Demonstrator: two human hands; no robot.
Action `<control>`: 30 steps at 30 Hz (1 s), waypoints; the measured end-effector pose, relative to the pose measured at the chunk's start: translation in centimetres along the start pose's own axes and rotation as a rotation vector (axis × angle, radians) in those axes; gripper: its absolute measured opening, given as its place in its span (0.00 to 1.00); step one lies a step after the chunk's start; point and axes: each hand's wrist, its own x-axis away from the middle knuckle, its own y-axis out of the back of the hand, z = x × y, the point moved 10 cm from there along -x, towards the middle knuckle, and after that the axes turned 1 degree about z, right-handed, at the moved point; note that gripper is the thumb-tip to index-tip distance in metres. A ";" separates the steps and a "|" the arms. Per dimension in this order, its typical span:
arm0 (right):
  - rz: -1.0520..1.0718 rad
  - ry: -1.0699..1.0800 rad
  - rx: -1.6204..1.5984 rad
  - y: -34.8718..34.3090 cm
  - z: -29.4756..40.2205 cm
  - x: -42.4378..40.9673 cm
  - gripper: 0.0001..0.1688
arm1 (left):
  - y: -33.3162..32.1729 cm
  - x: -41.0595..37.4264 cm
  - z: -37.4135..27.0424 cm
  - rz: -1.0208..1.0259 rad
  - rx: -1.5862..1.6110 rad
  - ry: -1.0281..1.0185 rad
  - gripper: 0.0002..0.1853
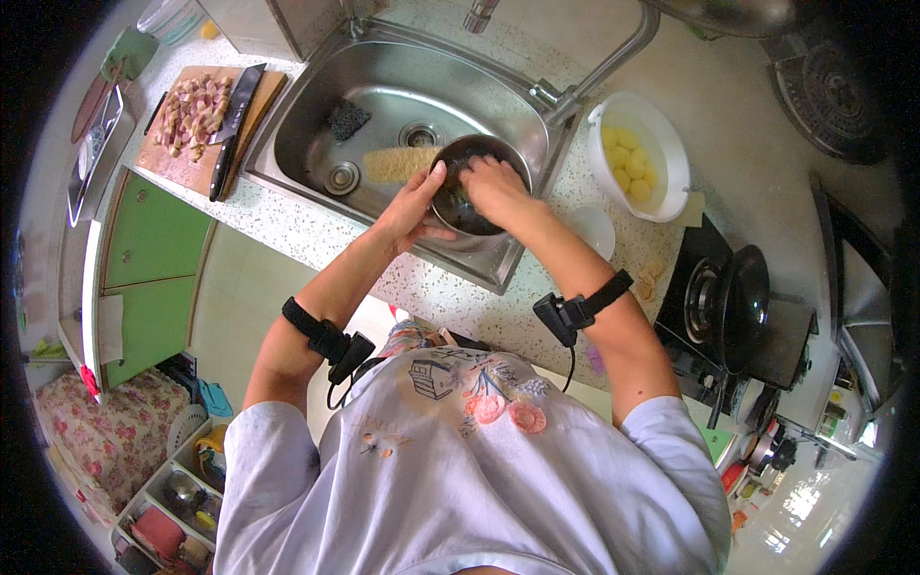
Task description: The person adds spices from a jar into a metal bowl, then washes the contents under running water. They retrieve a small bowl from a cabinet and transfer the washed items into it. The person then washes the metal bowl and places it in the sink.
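Note:
Over the sink's front right corner, my left hand [414, 208] grips the rim and side of a round metal bowl [528, 167], thumb on top. My right hand [496, 188] reaches into this bowl, fingers bent down among dark, wet contents [460, 205]. Its fingertips are partly hidden, so whether they pinch anything is unclear. Behind the bowl, in the stainless steel sink [302, 93], lies a tan loofah-like scrubber [395, 164], partly covered by the bowl. A dark scouring pad [348, 119] and a round drain strainer [341, 177] are farther left.
Left of the sink, a kitchen knife [233, 136] and diced pinkish food [190, 111] lie on a wooden cutting board [154, 159]. To the right stand a white tub [674, 172] of peeled potatoes [629, 159] in water, a small white bowl [593, 228] and a wok [744, 309]. The faucet [611, 65] arches behind.

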 end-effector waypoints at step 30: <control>0.517 0.109 -1.069 -8.3 7.7 6.9 0.21 | 3.7 11.6 11.5 -0.396 -0.244 0.106 0.33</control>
